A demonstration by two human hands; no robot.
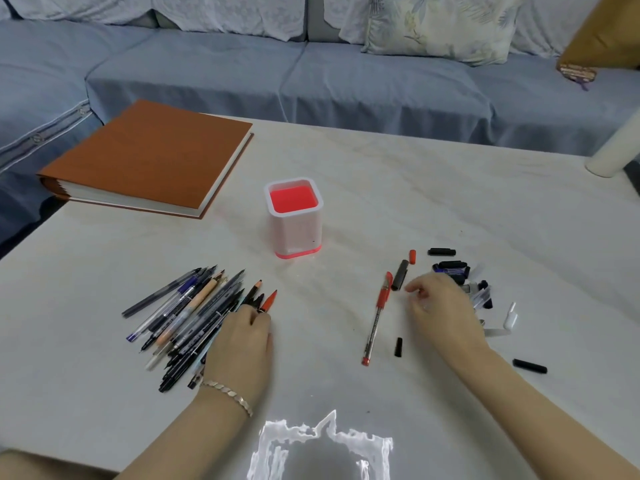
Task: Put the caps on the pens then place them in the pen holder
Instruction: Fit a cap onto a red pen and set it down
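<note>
A white pen holder [295, 226] with a red inside and base stands upright mid-table. A pile of several uncapped pens [187, 313] lies at the left. My left hand [242, 344] rests on the pile's right side, its fingers curled round an orange pen [269, 301] whose tip sticks out. A heap of loose caps [460, 275] lies at the right, with an orange cap [412, 257] and a long black cap [400, 275] beside it. My right hand [443, 313] hovers over the heap with fingers loosely curved, holding nothing visible. A capped red pen [375, 320] lies between the hands.
A thick brown album [149, 157] lies at the table's far left corner. A white cylinder [616, 147] stands at the far right edge. Stray black caps [398, 347] [530, 366] and a white cap [510, 317] lie near my right arm. A blue sofa [311, 74] sits behind the table.
</note>
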